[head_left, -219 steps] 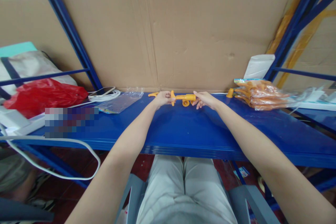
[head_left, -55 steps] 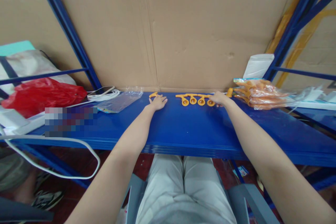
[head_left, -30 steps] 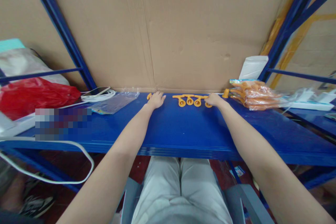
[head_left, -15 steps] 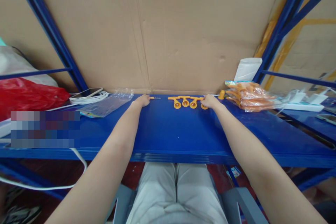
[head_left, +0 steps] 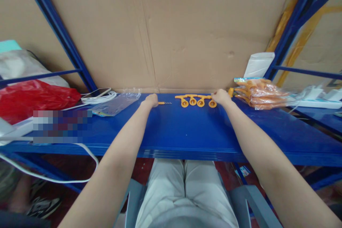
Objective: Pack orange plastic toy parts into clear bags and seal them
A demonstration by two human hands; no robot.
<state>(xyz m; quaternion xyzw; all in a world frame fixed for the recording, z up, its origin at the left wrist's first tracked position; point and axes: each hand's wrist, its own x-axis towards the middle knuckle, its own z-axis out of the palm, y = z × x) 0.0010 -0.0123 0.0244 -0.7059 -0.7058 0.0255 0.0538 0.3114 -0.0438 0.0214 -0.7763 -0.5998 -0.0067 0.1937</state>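
Note:
Far back on the blue table, my left hand [head_left: 151,100] is closed with its fingers curled under. Just right of it lies a row of small orange pieces and springs [head_left: 165,103]; what the fingers hold is hidden. My right hand [head_left: 220,97] is bent closed at the right end of a line of orange plastic pieces with round funnel-like cups [head_left: 200,102]. The rightmost orange cup [head_left: 212,103] shows beside its fingers. Whatever is within that hand is hidden too.
A bag of orange parts [head_left: 262,94] lies at right, near a white power strip [head_left: 316,102]. On the left are a clear plastic bag [head_left: 117,102], a coiled white cable [head_left: 103,98] and a red bag [head_left: 37,98]. A cardboard panel [head_left: 187,35] stands behind the table [head_left: 184,128].
My right hand has slid rightward along the orange pieces, uncovering the rightmost cup. More of the small orange pieces now shows beside my left hand. The camera view has shifted slightly.

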